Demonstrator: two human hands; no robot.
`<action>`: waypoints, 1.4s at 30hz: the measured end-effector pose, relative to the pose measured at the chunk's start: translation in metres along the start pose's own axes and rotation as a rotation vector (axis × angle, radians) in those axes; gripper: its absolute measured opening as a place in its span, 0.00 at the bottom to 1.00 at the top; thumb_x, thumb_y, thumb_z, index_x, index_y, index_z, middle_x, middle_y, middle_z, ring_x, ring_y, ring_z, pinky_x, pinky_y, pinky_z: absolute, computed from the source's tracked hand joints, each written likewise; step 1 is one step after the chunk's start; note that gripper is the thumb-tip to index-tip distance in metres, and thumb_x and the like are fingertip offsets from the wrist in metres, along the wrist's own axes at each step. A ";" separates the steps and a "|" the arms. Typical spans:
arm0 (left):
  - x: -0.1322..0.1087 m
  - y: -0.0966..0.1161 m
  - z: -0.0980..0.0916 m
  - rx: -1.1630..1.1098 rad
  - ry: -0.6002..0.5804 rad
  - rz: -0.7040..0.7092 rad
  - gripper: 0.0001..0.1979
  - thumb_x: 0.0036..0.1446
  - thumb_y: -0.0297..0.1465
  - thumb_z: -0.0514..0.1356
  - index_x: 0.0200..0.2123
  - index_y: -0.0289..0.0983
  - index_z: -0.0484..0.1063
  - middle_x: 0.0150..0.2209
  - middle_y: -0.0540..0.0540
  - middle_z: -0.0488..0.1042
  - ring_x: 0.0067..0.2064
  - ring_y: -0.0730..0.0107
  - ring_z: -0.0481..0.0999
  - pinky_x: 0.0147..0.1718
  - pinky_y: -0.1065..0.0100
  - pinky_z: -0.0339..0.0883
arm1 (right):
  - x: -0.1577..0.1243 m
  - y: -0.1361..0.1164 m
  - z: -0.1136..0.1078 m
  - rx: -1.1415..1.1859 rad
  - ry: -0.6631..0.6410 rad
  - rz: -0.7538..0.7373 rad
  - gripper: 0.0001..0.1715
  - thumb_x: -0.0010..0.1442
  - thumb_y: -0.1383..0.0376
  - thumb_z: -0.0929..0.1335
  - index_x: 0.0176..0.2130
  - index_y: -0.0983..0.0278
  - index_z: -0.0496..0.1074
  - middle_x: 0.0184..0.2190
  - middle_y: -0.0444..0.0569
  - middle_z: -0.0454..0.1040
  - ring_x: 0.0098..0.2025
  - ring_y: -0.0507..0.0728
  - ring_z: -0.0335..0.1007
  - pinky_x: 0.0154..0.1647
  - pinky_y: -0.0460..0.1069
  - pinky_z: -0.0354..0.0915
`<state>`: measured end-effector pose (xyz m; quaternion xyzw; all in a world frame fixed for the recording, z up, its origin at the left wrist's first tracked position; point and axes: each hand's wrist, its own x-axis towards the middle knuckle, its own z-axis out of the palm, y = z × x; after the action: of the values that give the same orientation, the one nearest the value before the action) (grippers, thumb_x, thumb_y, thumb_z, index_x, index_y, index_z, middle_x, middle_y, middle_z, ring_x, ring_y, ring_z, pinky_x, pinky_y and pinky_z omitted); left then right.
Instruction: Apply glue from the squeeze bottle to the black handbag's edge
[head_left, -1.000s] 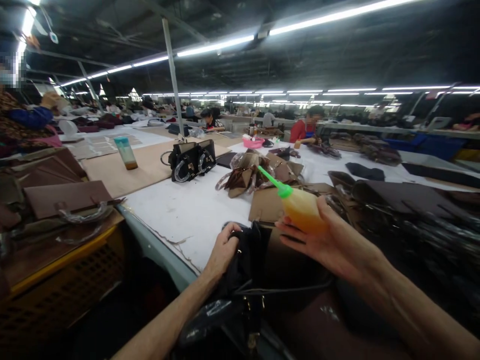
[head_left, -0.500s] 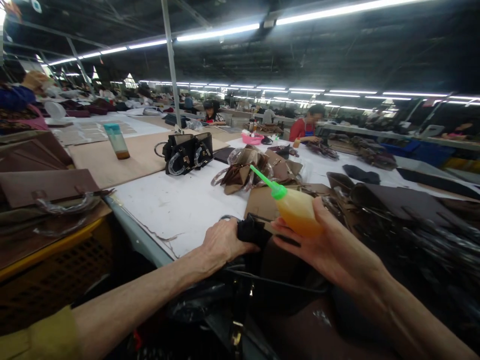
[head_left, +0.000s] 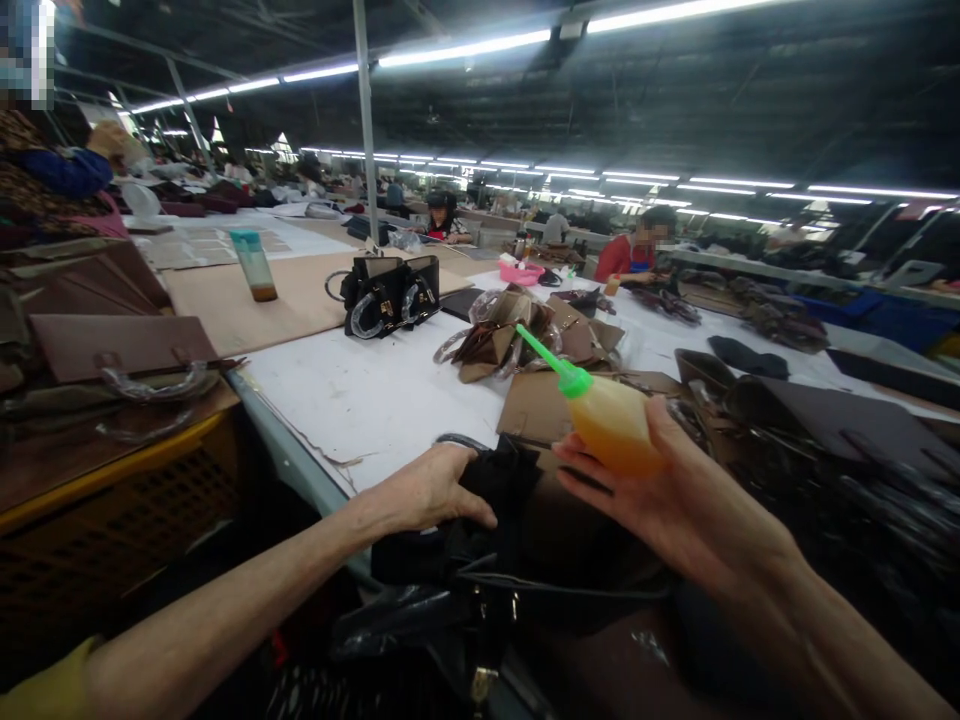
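Note:
My right hand (head_left: 686, 505) holds a soft squeeze bottle (head_left: 611, 425) of amber liquid, its green nozzle pointing up and left. The bottle rests in the palm between thumb and fingers. Left of it, my left hand (head_left: 431, 488) is at the edge of a dark handbag (head_left: 559, 530) in front of me, thumb on the near side of the black material. The ends of its fingers are hidden. The handbag stands with its mouth up, and its black strap with gold-coloured fittings (head_left: 484, 680) hangs on the near side. Its inside is mostly in shadow.
Brown bag pieces (head_left: 510, 335) with wrapped handles lie on the white table (head_left: 360, 390). Behind stand small black handbags (head_left: 390, 295) and a blue-topped bottle (head_left: 253, 268). A yellow crate (head_left: 150, 480) holds brown bags at left. Dark bags crowd the right. Several people work farther off.
The view has swung slightly left, so the scene sits farther right. My left hand has shifted on the black material, its thumb now more apart. The squeeze bottle stays in my right hand.

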<state>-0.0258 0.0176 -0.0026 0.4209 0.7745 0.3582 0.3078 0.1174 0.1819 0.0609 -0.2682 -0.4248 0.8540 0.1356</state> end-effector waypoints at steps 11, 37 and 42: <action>-0.033 0.021 -0.014 0.614 0.141 0.536 0.32 0.47 0.15 0.50 0.54 0.45 0.58 0.58 0.47 0.53 0.50 0.66 0.65 0.46 0.68 0.62 | -0.001 0.001 0.006 0.000 0.005 -0.014 0.24 0.67 0.56 0.58 0.51 0.73 0.65 0.44 0.68 0.69 0.50 0.72 0.64 0.49 0.64 0.63; -0.019 0.002 0.010 0.246 0.243 -0.221 0.14 0.40 0.29 0.61 0.34 0.36 0.66 0.30 0.49 0.69 0.31 0.63 0.69 0.26 0.69 0.60 | -0.014 0.003 0.001 0.032 -0.030 -0.018 0.23 0.67 0.58 0.58 0.54 0.71 0.64 0.47 0.66 0.69 0.47 0.70 0.68 0.48 0.63 0.65; -0.006 -0.007 0.019 0.000 0.189 -0.089 0.12 0.36 0.20 0.51 0.24 0.35 0.71 0.24 0.48 0.71 0.29 0.64 0.71 0.27 0.69 0.62 | -0.012 0.003 0.002 0.047 -0.009 -0.039 0.23 0.67 0.57 0.59 0.54 0.70 0.64 0.48 0.66 0.68 0.48 0.71 0.67 0.48 0.64 0.64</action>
<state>-0.0108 0.0150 -0.0175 0.3503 0.8182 0.3821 0.2488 0.1266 0.1735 0.0639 -0.2530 -0.4103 0.8620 0.1566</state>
